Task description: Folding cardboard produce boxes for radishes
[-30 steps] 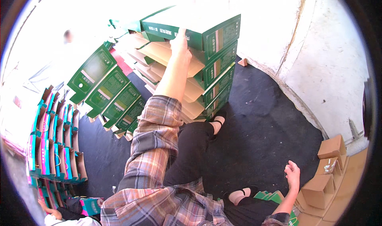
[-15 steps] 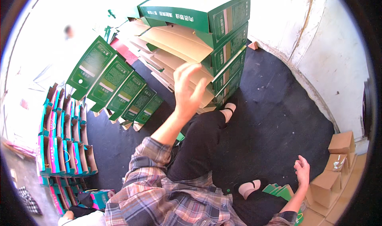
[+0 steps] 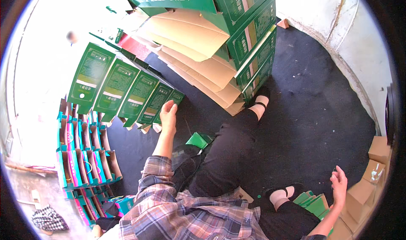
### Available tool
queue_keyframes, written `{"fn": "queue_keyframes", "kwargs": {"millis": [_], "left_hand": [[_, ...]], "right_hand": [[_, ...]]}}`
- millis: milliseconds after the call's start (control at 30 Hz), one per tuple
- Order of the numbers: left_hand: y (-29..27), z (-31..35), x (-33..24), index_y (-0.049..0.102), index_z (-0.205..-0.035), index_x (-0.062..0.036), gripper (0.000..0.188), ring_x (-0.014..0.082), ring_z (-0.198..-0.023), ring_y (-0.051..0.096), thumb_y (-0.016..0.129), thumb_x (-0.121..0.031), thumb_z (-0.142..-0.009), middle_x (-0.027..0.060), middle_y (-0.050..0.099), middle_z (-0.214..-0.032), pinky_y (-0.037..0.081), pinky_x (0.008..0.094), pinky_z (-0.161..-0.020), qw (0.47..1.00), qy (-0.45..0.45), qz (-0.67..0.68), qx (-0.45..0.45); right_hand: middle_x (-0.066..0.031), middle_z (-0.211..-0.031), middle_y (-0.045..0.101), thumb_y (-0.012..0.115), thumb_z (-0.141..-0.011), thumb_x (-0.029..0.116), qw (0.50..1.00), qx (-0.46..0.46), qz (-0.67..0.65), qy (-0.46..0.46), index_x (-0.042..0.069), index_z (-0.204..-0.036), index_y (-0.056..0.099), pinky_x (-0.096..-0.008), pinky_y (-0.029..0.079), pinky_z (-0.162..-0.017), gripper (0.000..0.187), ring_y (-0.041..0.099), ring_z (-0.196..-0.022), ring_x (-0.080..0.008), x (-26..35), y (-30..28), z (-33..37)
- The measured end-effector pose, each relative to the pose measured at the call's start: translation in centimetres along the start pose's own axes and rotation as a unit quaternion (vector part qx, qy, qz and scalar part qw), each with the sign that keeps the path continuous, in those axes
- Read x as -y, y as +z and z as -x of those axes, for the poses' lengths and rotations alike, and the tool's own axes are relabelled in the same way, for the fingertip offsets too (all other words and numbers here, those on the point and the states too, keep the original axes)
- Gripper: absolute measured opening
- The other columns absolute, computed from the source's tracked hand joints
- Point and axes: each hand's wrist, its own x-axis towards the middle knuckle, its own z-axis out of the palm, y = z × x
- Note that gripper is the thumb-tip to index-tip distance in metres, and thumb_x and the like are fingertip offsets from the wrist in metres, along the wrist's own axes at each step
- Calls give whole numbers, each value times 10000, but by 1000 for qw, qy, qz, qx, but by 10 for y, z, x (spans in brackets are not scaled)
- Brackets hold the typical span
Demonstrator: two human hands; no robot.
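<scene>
Since half a second ago, the left hand [image 3: 168, 118] has come away from the tall stack of green boxes [image 3: 256, 45] and down to the near end of the leaning row of green boxes [image 3: 120, 85]. Its fingers are bent and close together; I cannot tell whether they touch the last box's edge or pinch anything. That row slants from the upper left toward the hand, its lower flaps jutting out unevenly. Open brown flaps on the tall stack stick out toward the row, leaving a strip of bare black mat [image 3: 315, 109] between them. More bare mat spreads from the tall stack to the curved foot of the white wall [image 3: 367, 41]. Over on the other side, the right hand [image 3: 339, 189] hangs empty above the mat's edge, fingers loosely curled and slightly apart, near brown boxes [image 3: 363, 197] and a fan of green card pieces [image 3: 311, 202]. Teal and pink boxes [image 3: 86, 168] crowd the left edge of the mat.
</scene>
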Motion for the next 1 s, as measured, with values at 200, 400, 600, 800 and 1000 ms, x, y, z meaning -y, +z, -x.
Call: {"fn": "queue_keyframes", "kwargs": {"millis": [200,400,600,800,1000], "left_hand": [[-41,-36,70,444,-1294,-198,521,198,-1040,469,602,-401,-841,23,494,-1270,443,431,-713,961,-274,7,-34],[-67,-56,138,312,-1374,-221,608,287,-1184,359,562,-436,-863,77,323,-1408,433,574,-836,907,-367,181,-100],[-66,-74,182,229,-1410,-247,637,342,-1283,279,550,-373,-874,91,284,-1425,389,625,-878,888,-333,300,-98],[-64,-88,183,254,-1372,-215,655,367,-1294,263,597,-211,-814,61,339,-1369,362,644,-903,888,-295,325,-137],[-71,-101,206,282,-1313,-166,584,320,-1251,321,588,-183,-815,37,370,-1314,395,613,-876,866,-273,395,-142]], "right_hand": [[-44,-1024,546,540,-841,35,999,12,36,22,51,-1303,472,-253,426,-817,467,503,-902,-118,4,2,-17],[-42,-1000,556,541,-848,69,996,16,84,23,57,-1300,476,-248,435,-768,457,503,-862,-113,5,9,-41],[-5,-930,562,539,-872,105,992,-14,117,54,89,-1282,498,-208,409,-545,413,481,-681,-67,7,28,-58],[19,-936,564,562,-892,202,990,-44,68,111,105,-1272,505,-196,413,-543,396,533,-736,-64,36,64,-49],[10,-986,585,566,-898,234,988,-29,65,134,95,-1288,484,-196,427,-531,423,569,-772,-81,38,82,-48]]}}
